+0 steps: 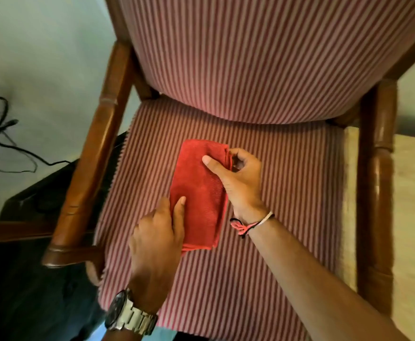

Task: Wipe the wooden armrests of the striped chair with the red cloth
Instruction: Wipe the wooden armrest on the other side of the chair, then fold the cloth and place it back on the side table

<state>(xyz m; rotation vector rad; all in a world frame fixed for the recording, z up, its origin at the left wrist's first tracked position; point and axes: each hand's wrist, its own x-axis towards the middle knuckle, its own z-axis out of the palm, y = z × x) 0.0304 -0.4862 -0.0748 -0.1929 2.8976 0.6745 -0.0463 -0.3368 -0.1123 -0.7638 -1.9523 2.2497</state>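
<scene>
A folded red cloth (197,190) lies on the seat of the red-and-white striped chair (287,183). My left hand (159,242) pinches the cloth's near left edge, thumb on top. My right hand (238,178) grips the far right edge, thumb pressed on the cloth and fingers curled under its hem. The left wooden armrest (95,148) runs diagonally beside the seat, and the right wooden armrest (378,188) runs along the other side. Neither hand touches an armrest.
A dark box or case (29,267) stands on the floor left of the chair, under the left armrest. Black cables (7,143) trail over the pale floor at the far left. A light wooden surface (413,217) lies right of the chair.
</scene>
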